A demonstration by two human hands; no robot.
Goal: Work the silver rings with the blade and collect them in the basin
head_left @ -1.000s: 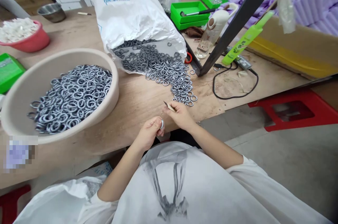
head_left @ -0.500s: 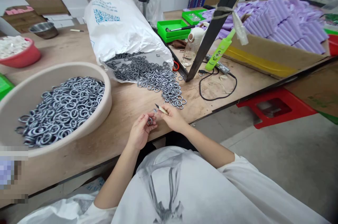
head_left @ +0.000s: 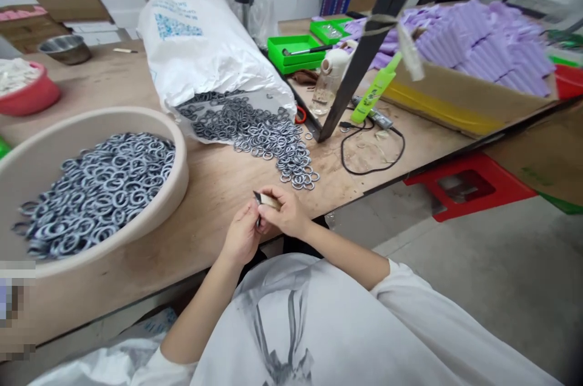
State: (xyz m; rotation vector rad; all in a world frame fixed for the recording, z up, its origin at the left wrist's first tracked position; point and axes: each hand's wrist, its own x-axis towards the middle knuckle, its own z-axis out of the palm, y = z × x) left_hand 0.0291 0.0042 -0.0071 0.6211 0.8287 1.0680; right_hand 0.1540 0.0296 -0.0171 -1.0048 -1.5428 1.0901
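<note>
Left hand (head_left: 240, 235): fingers curled in, pinching a gray ring (head_left: 259, 222) largely hidden by them; on the near side of the white sack.
Right hand (head_left: 290, 214): closed round a pale-handled knife (head_left: 270, 201), blade pointing toward the left hand, which it touches; also on the sack's near side.
Basin (head_left: 174, 192): beige, heaped with gray rings, left of the sack and nearer.
Loose rings (head_left: 295, 161): spilling from the sack's mouth onto the tabletop (head_left: 214, 189).
White sack (head_left: 204, 49): on its side, mouth toward the hands.
Yellow-green bottle (head_left: 374, 94): tilted, right of the sack.
Green trays (head_left: 288, 62): stacked, just right of the sack.
Lilac pieces (head_left: 483, 40): piled in a cardboard box, far right of the sack.
</note>
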